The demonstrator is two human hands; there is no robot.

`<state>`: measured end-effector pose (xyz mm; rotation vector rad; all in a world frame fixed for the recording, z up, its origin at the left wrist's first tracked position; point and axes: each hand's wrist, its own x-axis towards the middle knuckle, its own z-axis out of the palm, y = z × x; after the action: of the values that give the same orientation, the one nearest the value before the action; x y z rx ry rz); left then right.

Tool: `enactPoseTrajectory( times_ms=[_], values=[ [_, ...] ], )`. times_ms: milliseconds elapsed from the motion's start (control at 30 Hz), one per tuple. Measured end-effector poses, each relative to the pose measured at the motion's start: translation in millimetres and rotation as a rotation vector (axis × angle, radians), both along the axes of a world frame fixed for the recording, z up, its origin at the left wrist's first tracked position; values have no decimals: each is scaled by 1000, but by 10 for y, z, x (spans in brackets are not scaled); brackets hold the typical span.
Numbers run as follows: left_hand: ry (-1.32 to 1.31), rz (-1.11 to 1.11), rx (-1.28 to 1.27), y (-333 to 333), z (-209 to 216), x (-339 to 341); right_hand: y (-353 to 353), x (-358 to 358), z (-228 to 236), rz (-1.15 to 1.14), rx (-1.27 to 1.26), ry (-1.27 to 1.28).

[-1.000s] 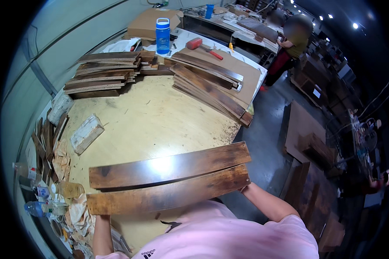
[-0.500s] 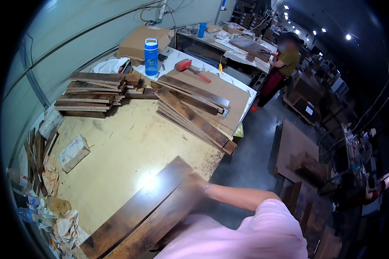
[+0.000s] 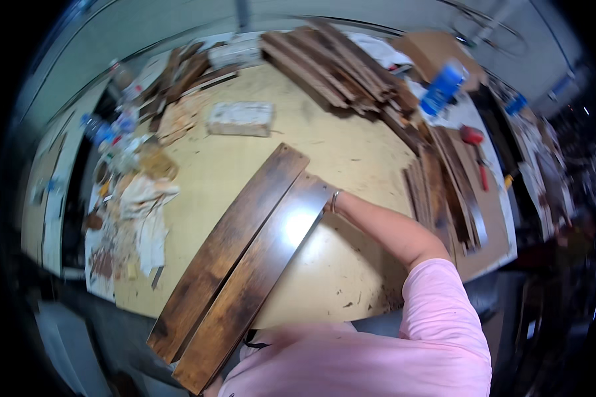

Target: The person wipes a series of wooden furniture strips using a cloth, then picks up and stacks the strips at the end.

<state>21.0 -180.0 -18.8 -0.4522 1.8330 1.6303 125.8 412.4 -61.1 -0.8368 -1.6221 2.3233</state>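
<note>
Two long dark-brown wooden boards, a left board (image 3: 228,245) and a right board (image 3: 258,278), lie side by side at a slant in front of me, with a narrow gap between them. My right hand (image 3: 329,200) is closed around the far end of the right board, most of its fingers hidden by the wood. The boards' near ends reach past the table's front edge. Beside the right board's near end, a sliver of my left hand (image 3: 213,386) shows; its fingers are hidden. A glare spot lies on the right board.
Beyond the boards, a whitish block (image 3: 240,119) sits on the yellowish table (image 3: 357,155). Stacked boards (image 3: 324,66) lie at the back, more boards (image 3: 437,192) at right near a red mallet (image 3: 471,135) and blue bottle (image 3: 444,86). Rags (image 3: 149,195) and bottles clutter the left.
My view has swung left, so the table's left side shows more and the person at the back right is hardly visible. Both boards stay with my right hand at their far end.
</note>
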Motion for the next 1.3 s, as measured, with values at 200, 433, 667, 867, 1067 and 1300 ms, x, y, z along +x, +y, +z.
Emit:
enactPoseTrajectory(
  times_ms=[200,433,667,867,1067,1300],
  values=[
    [-32,239,28,251,-99,739,589,-1342,-296,277,135,-224],
    [18,234,233,615,-62,640,1059,-2154,-733,143,54,-214],
    [-17,84,564,533,225,41,403,-1056,-276,-418,261,-263],
    [-375,-249,794,734,-228,-918,-2277,284,80,-290,-229,-51],
    [294,-949,339,1015,-138,-800,-3770,335,153,-173,-399,118],
    [-385,-853,941,1116,-125,-504,-3831,303,362,-373,-517,272]
  ],
)
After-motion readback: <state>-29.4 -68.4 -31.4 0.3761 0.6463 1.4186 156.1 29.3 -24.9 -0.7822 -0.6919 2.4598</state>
